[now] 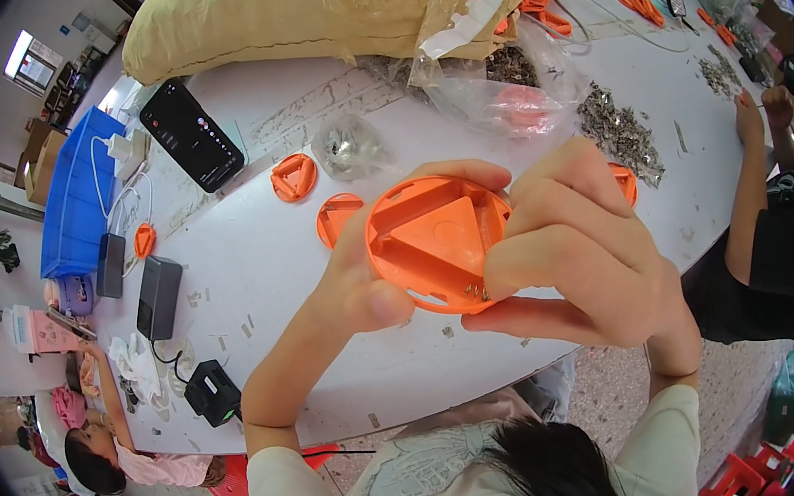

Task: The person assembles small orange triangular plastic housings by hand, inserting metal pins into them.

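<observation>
A round orange plastic part (441, 243) with a raised triangular middle is held up over the table. My left hand (361, 277) grips its left side, the thumb at the lower left rim and fingers behind it. At the lower right rim, my right hand (584, 256) is closed with bent fingers and thumb around the edge. Tiny metal pieces (477, 291) show at its fingertips, inside the part; their exact kind is too small to make out. Behind my hands lie more orange round parts (294, 177), partly covered.
A pile of small metal pieces (621, 129) lies at the right, beside a clear bag (521, 87) of parts. A large tan sack (292, 15) fills the back. A phone (191, 136), blue bin (78, 201) and black device (212, 393) stand left. Another person's arm (749, 174) is at right.
</observation>
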Demonstrator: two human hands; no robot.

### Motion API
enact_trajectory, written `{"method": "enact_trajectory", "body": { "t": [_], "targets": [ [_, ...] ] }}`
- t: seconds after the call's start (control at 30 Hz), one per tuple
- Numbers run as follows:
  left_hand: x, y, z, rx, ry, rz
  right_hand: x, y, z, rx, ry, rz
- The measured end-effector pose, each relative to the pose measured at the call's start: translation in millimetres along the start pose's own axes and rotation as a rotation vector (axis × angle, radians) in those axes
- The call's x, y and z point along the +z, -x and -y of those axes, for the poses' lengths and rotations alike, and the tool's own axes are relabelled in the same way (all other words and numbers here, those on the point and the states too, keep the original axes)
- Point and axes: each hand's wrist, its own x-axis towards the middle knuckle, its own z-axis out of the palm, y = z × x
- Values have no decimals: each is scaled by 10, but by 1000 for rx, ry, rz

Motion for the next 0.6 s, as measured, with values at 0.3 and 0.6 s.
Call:
{"method": "enact_trajectory", "body": {
  "t": [0.3, 0.6],
  "targets": [
    [32, -26, -54, 5, -119, -40, -18, -26, -35, -41, 47, -9],
    [80, 14, -82, -72, -58, -81, -159, -82, -60, 105, -210, 212]
  ]
}}
